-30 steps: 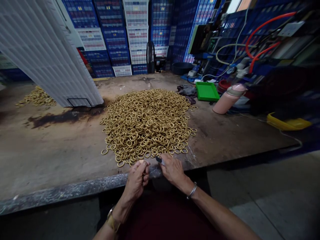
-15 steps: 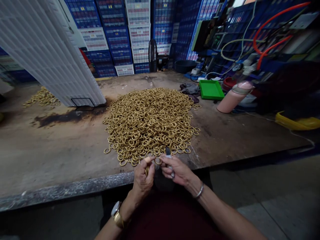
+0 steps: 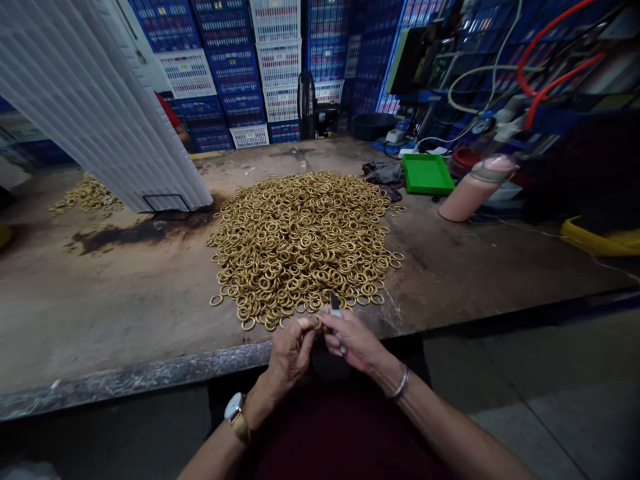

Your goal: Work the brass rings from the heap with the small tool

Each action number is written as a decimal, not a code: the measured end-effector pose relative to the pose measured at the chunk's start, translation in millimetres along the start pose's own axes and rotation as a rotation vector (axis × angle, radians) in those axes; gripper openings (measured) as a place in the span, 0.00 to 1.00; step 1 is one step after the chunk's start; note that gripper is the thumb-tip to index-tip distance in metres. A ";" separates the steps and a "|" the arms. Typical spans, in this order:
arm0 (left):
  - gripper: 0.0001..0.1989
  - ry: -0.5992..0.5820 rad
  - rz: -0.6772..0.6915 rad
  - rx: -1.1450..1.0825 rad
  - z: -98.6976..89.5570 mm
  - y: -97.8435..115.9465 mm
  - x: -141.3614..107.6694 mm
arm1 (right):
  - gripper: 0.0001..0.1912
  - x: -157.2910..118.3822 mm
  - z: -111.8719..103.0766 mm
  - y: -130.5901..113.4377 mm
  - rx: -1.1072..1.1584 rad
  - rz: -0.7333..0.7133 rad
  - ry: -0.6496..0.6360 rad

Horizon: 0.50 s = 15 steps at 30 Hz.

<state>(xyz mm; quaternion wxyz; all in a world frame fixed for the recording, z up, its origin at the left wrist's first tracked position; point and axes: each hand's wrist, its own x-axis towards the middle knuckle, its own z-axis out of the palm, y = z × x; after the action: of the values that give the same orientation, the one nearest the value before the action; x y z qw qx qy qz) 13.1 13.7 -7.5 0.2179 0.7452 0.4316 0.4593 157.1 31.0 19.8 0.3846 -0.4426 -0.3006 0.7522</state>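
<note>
A brass-coloured ring (image 3: 317,323) is pinched between my two hands at the table's front edge. On its left side the fingers of my left hand (image 3: 289,353) are closed on it. My right hand (image 3: 354,339) touches the ring's right side with its fingertips. That same hand is wrapped round a knife (image 3: 335,308) with a light grey handle, its dark blade pointing up and away from me. Just beyond both hands lies a wide heap of similar rings (image 3: 300,240), a few of them loose around its edge.
A tall stack of white ribbed trays (image 3: 130,113) leans at the left by a black wire stand (image 3: 166,205), with a smaller ring pile (image 3: 85,195) behind. At the right are a green tray (image 3: 427,173), a pink bottle (image 3: 475,190) and a yellow container (image 3: 600,240). Crates (image 3: 233,73) line the back.
My left hand has turned and moved slightly right, closer to my right hand. Rings seen inside its curled fingers before are now hidden. The right hand still holds the knife.
</note>
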 end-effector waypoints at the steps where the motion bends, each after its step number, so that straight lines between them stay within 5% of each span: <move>1: 0.06 -0.006 -0.087 -0.019 -1.0 3.5 1.4 | 0.09 -1.0 0.6 -1.3 -0.148 -0.092 0.064; 4: 0.05 -0.022 -0.339 -0.132 -5.4 14.9 7.8 | 0.10 -2.5 1.5 -4.3 -0.561 -0.352 0.128; 7: 0.05 -0.036 -0.476 -0.308 -10.1 24.2 14.2 | 0.11 -0.4 1.4 -5.7 -0.757 -0.436 0.081; 12: 0.09 -0.071 -0.785 -0.558 -15.2 32.6 16.8 | 0.10 6.1 1.5 -4.8 -0.765 -0.472 0.045; 15: 0.13 -0.090 -0.888 -0.686 -16.4 35.0 15.7 | 0.11 8.8 2.8 -0.6 -0.583 -0.354 0.027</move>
<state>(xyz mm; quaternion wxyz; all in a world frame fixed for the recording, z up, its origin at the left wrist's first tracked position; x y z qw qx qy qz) 17.6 7.1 33.5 0.6381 0.3974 0.5202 0.4054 152.1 38.4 17.6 0.3705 -0.4848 -0.5699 0.5504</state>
